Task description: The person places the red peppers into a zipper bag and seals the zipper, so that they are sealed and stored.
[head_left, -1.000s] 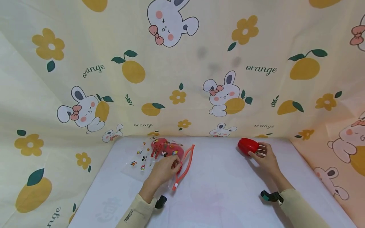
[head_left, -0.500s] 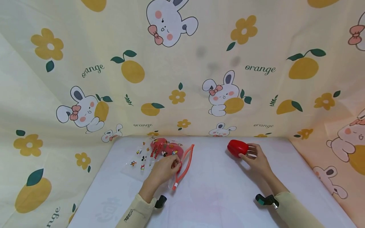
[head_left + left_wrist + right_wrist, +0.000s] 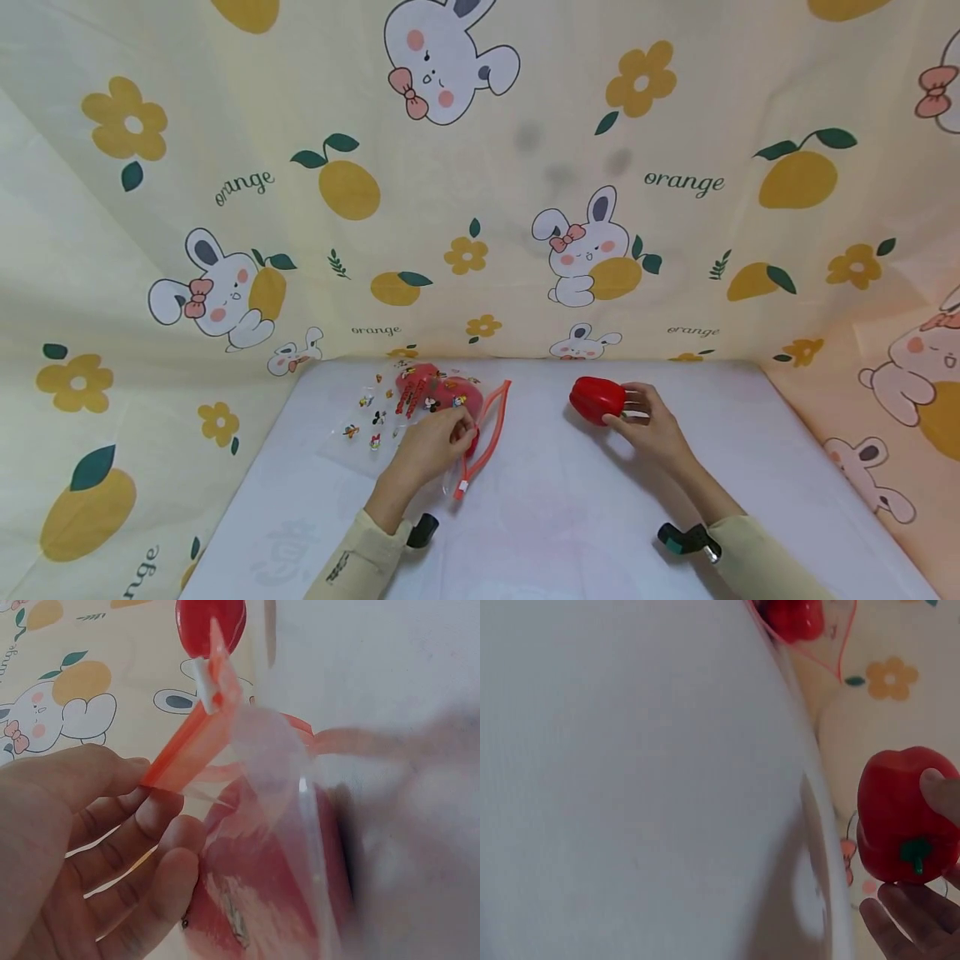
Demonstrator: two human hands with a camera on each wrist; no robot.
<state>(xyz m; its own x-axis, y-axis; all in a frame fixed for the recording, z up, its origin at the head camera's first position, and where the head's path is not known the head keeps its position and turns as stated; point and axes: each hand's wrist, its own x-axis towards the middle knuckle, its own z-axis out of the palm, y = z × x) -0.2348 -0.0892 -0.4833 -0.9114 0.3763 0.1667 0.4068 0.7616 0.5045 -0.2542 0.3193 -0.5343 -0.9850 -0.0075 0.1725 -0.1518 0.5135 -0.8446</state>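
Note:
A clear zip bag (image 3: 352,450) with small cartoon prints lies at the table's left rear, red objects (image 3: 459,392) inside it. My left hand (image 3: 429,446) pinches the bag's orange-red zip edge (image 3: 187,746) between thumb and fingers. The mouth gapes toward the right, a white slider (image 3: 204,686) on its strip. My right hand (image 3: 654,429) grips a red bell pepper (image 3: 596,400) by its stem end, right of the bag and apart from it. In the right wrist view, the pepper's green stem (image 3: 915,851) shows, with the thumb on its side.
A white table (image 3: 555,517) lies under both hands. Behind it hangs a cream curtain (image 3: 517,283) printed with rabbits, oranges and flowers. A dark camera mount sits at the left wrist (image 3: 423,531) and another at the right wrist (image 3: 690,542).
My right hand has carried the bell pepper leftward and slightly nearer, toward the bag. The left hand and the bag have stayed in place.

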